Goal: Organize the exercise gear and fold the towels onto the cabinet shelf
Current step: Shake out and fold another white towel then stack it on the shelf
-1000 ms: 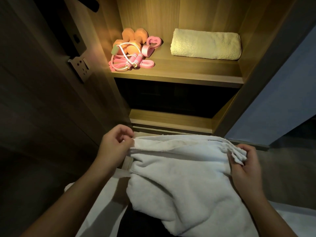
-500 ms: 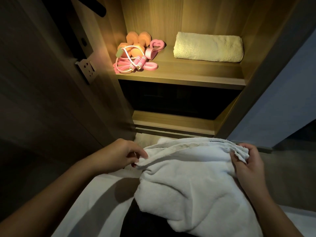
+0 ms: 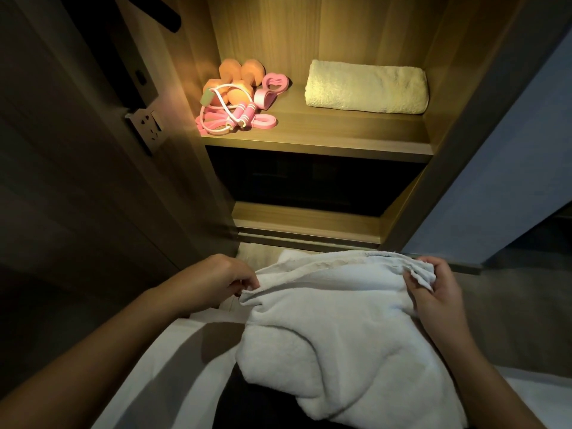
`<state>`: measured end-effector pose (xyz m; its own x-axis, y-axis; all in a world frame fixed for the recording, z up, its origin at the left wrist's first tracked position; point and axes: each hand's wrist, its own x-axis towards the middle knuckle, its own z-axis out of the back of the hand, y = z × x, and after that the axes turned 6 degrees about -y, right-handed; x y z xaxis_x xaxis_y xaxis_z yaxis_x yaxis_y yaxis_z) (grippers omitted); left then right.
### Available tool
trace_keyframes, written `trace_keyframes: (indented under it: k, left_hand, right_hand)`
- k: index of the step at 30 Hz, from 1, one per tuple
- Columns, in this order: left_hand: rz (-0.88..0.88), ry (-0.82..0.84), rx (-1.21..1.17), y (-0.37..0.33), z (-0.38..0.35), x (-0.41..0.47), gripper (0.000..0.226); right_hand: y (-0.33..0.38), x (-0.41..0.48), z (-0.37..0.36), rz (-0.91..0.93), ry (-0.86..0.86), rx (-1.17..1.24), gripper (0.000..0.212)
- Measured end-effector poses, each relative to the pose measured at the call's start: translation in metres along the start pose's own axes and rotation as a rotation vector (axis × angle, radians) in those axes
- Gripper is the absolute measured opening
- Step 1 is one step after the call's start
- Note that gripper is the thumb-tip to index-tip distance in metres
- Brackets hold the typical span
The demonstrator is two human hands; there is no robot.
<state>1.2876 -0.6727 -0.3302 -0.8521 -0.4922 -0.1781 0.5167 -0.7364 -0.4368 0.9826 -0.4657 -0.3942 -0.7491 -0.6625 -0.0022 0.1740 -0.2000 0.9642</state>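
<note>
A white towel (image 3: 334, 329) hangs in front of me, below the cabinet. My left hand (image 3: 216, 280) pinches its upper left corner, and my right hand (image 3: 433, 292) pinches the bunched upper right corners. On the lit cabinet shelf (image 3: 325, 134) a folded cream towel (image 3: 366, 86) lies at the right. At the shelf's left sit orange dumbbells (image 3: 238, 77), a pink jump rope (image 3: 229, 117), a pink resistance band (image 3: 263, 120) and a pink grip ring (image 3: 274, 83).
The open cabinet door (image 3: 93, 134) with a metal latch plate (image 3: 147, 128) stands at the left. A dark lower compartment (image 3: 309, 181) lies under the shelf. A bluish wall panel (image 3: 495, 165) borders the right. White cloth (image 3: 161, 376) lies under my arms.
My left hand has dropped lower and shifted right along the towel's top edge, so the edge now sags. The view has moved slightly down. My right hand keeps its hold.
</note>
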Motion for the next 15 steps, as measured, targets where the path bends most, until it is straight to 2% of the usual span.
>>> trace_keyframes:
  k: [8,11,13,15]
  left_hand:
    - [-0.039,-0.113,0.028,0.006,-0.017,0.009,0.017]
    - [-0.037,-0.278,-0.208,0.009,-0.013,0.002,0.012]
    - [0.024,-0.383,-0.456,0.008,-0.007,-0.002,0.013]
    - [0.093,-0.472,-0.657,0.002,-0.002,-0.005,0.012]
  right_hand:
    - [-0.007,0.002,0.002,0.005,0.013,-0.022,0.023]
    - [-0.006,0.003,0.003,-0.01,-0.01,-0.018,0.017]
    - [-0.007,0.003,0.004,-0.029,-0.034,0.01,0.032]
    - [-0.006,0.003,0.004,-0.05,-0.061,0.043,0.034]
